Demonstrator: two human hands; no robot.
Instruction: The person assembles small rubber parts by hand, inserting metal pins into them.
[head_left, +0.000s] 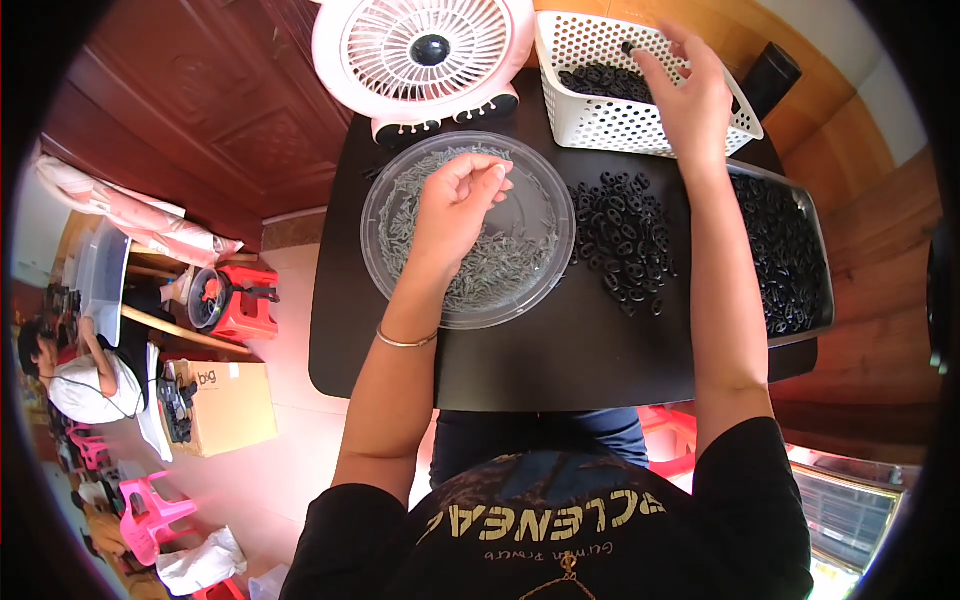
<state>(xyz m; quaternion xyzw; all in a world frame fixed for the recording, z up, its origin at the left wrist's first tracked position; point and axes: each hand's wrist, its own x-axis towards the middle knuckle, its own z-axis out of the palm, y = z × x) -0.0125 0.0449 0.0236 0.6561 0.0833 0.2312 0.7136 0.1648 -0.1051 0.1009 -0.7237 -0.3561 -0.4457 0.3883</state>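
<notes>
My left hand [455,210], a bracelet on its wrist, is closed with thumb and fingertips pressed together above a clear round tray [369,235]. Whatever those fingers hold is too small to make out. Many thin grey pin-like pieces [500,265] lie scattered in the tray. Over a white perforated basket [610,127], my right hand [695,100] is open, its fingers apart. A small black piece [628,47] shows just off its fingertips, against the basket's far wall. Inside the basket lie black oval pieces [605,82] with holes.
A loose pile of black oval pieces [625,235] lies on the dark table [560,370]. A metal tray [827,285] full of black pieces stands at right, partly behind my forearm. Behind stand a pink fan [430,90] and a black cylinder [773,80]. Another person [90,385] sits far left.
</notes>
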